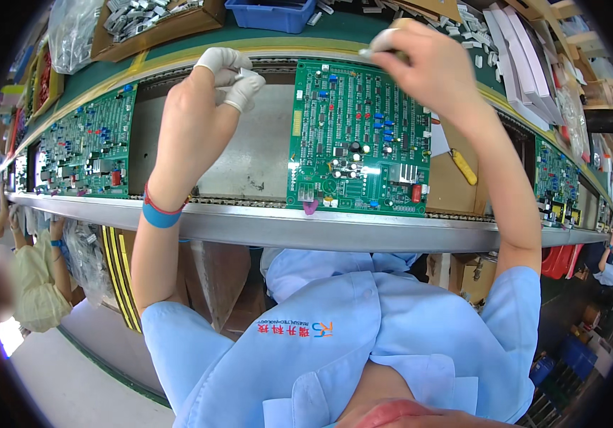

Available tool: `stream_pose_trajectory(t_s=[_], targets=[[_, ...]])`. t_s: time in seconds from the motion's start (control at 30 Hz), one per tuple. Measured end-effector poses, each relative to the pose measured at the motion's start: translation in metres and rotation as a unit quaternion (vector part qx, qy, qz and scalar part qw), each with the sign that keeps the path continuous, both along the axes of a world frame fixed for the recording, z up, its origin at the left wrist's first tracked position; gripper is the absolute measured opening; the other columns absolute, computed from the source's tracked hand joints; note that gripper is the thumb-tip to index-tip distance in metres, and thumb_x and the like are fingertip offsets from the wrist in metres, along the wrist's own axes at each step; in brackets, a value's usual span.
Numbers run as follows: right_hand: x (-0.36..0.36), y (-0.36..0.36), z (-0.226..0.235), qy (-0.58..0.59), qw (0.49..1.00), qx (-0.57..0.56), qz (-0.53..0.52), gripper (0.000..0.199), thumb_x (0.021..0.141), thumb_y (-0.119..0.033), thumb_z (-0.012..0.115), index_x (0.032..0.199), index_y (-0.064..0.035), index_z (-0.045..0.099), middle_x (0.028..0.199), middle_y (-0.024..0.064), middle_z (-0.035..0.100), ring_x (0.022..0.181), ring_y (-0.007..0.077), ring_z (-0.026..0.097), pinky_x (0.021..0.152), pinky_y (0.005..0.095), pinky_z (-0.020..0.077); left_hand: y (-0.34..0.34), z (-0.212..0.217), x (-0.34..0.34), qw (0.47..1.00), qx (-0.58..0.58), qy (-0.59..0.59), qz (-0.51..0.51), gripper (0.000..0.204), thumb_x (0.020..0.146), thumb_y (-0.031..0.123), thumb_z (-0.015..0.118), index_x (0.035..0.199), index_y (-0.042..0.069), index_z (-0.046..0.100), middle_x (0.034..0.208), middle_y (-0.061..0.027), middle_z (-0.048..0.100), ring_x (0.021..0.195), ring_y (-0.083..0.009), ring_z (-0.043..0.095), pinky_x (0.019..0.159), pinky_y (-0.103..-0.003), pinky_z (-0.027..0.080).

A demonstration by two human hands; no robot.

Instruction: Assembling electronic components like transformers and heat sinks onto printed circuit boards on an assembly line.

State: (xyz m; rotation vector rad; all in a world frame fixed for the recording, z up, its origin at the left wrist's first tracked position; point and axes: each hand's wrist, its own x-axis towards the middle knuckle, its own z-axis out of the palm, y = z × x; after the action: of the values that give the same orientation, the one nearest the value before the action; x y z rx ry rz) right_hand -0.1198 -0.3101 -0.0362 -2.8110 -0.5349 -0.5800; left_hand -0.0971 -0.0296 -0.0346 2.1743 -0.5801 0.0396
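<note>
A green circuit board (358, 139) with many small parts lies on the conveyor straight ahead. My left hand (210, 100), with white finger cots on its fingertips, is raised left of the board and pinches a small grey metal part (243, 73). My right hand (424, 60) hovers over the board's far right corner, its cot-covered fingertips closed on another small grey part (372, 50). A blue band (158, 214) circles my left wrist.
Another green board (89, 146) lies to the left on the conveyor, and one more (554, 178) to the right. A metal rail (285, 225) runs along the near edge. Cardboard trays of grey parts (146, 18) and a blue bin (271, 13) stand behind. Other people sit at both sides.
</note>
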Motion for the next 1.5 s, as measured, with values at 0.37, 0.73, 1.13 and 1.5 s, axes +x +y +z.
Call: stream_pose_trajectory(t_s=[0.37, 0.73, 1.13, 1.5], targets=[[0.022, 0.031, -0.011, 0.069, 0.993, -0.092, 0.031, 0.008, 0.077, -0.016, 0.066, 0.077, -0.0094, 0.070, 0.082, 0.0060, 0.060, 0.073, 0.0250, 0.064, 0.062, 0.0370, 0.0515, 0.036, -0.023, -0.013, 0.966, -0.211, 0.145, -0.028, 0.012, 0.090, 0.003, 0.059, 0.101, -0.001, 0.059, 0.087, -0.0060, 0.064, 0.073, -0.0112, 0.061, 0.069, -0.024, 0.048], [0.007, -0.017, 0.030, 0.408, 0.669, 0.584, 0.212, 0.057, 0.101, -0.042, 0.034, 0.135, 0.0028, 0.044, 0.127, 0.0206, 0.056, 0.109, 0.0241, 0.061, 0.090, 0.0320, 0.0496, 0.042, -0.011, -0.020, 0.961, -0.221, 0.165, 0.014, 0.023, 0.086, -0.003, 0.062, 0.109, -0.004, 0.060, 0.091, -0.0094, 0.066, 0.082, -0.0143, 0.065, 0.076, -0.025, 0.051], [-0.056, -0.102, 0.024, 0.117, 0.853, 0.506, -0.056, 0.035, 0.092, -0.022, 0.060, 0.121, -0.0022, 0.059, 0.110, 0.0094, 0.066, 0.089, 0.0153, 0.066, 0.075, 0.0242, 0.0487, 0.034, -0.027, -0.045, 0.964, -0.170, 0.205, -0.005, 0.033, 0.090, 0.000, 0.056, 0.123, -0.004, 0.057, 0.087, -0.0043, 0.058, 0.077, -0.0112, 0.054, 0.076, -0.025, 0.047], [-0.075, -0.320, -0.012, 0.032, 0.904, 0.183, -0.386, 0.036, 0.080, -0.005, 0.064, 0.115, -0.0129, 0.067, 0.096, 0.0105, 0.070, 0.085, 0.0158, 0.065, 0.078, 0.0285, 0.0497, 0.040, -0.033, -0.061, 0.954, -0.103, 0.280, 0.028, 0.016, 0.087, 0.007, 0.065, 0.099, -0.003, 0.064, 0.083, -0.0064, 0.065, 0.075, -0.0137, 0.062, 0.072, -0.027, 0.049]])
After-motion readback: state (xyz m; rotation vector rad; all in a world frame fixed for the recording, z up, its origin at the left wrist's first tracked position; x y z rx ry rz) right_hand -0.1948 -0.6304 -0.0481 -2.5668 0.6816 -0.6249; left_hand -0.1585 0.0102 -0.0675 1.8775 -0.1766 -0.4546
